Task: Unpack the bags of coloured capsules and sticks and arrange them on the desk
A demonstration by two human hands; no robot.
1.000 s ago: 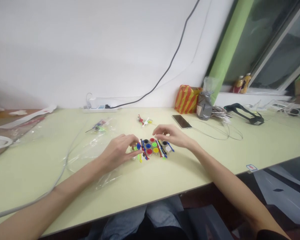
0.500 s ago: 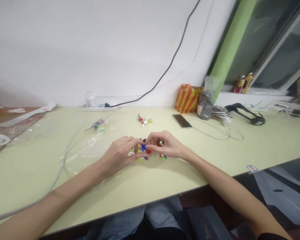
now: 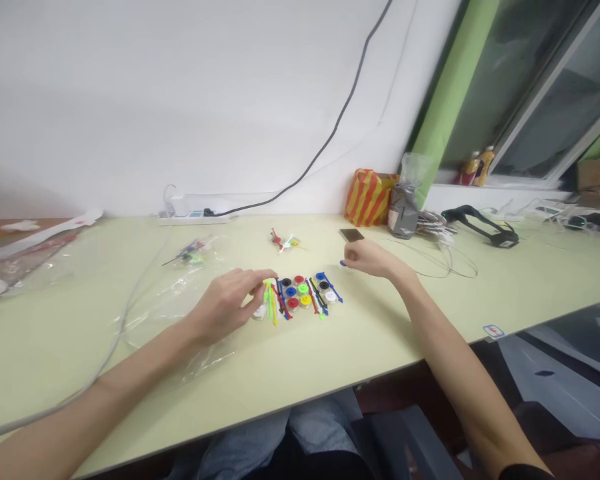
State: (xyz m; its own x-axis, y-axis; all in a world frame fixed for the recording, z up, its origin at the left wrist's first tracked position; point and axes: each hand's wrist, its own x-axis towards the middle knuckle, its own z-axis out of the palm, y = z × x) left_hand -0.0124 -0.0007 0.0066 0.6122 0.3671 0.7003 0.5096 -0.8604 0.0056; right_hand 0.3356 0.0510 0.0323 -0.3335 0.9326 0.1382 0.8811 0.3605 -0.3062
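Observation:
Coloured plastic arrow spinners lie in a group on the table before me: slim arrows in several colours, and round discs such as a red disc, a yellow disc and a bright green disc on clear bases. My left hand rests at the group's left end, thumb and index finger apart, close to a lime-green arrow. A white disc sits partly under its thumb. Beyond the group's right end, my right hand is closed, with a small blue piece showing at its fingertips.
Behind the group lies a small heap of coloured pieces. Clear plastic bags with more pieces are at left. A phone, a striped bag, cables and a black headset frame stand further right. A power strip lies along the wall.
My right hand has moved right and away from the group, with a small blue piece at its fingertips. My left hand has drawn slightly left, so the discs and arrows show.

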